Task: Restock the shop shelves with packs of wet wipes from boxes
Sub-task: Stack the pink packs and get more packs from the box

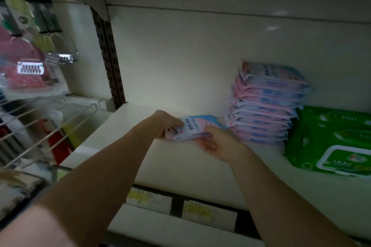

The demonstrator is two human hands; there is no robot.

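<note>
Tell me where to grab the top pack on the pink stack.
Probably by its left edge, reaching in over the bare shelf on the left. The top pack lies flat and thin, so a pinch above and below should hold it; green packs crowd the right side.

"999" on pink-blue pack (192, 128), on stacked packs (265, 106), shelf labels (149, 197) blurred

On the shelf (140, 146), a tall stack of wipes packs (267, 106) stands toward the back, with larger packs (331, 140) piled just to its right. Left of the stack and just beside its base, a few small packs (192, 128) are held between the left hand (164, 124) and the right hand (218, 146). Price labels (148, 198) line the shelf's front edge below. Beyond the upright post (109, 62) at the shelf's left end, hanging goods (24, 62) sit above a wire rack (40, 126).
</note>
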